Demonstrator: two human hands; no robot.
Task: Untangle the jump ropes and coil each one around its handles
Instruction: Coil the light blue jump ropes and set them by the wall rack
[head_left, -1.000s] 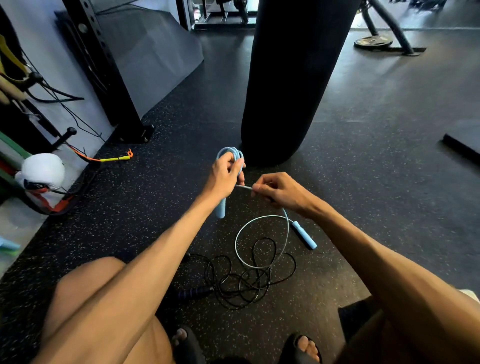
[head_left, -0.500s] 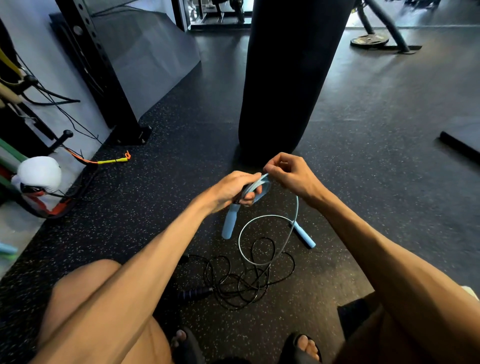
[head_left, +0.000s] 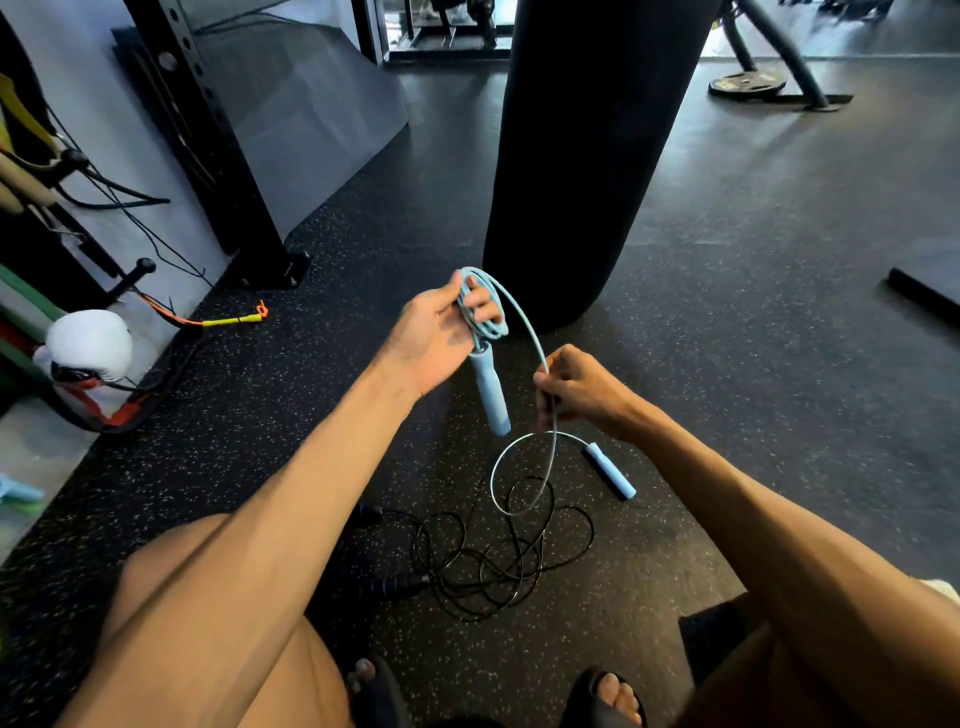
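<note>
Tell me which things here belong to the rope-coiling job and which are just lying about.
Job: light blue jump rope, held by left hand and right hand; tangled black jump rope on the floor.
Lying about: tall black punching bag, white boxing glove, round weight plate, yellow-and-orange cord.

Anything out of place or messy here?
Yes: the black jump rope lies in a loose tangle on the floor, uncoiled. The blue rope is only part-coiled in the left hand, its second handle lying on the floor.
</note>
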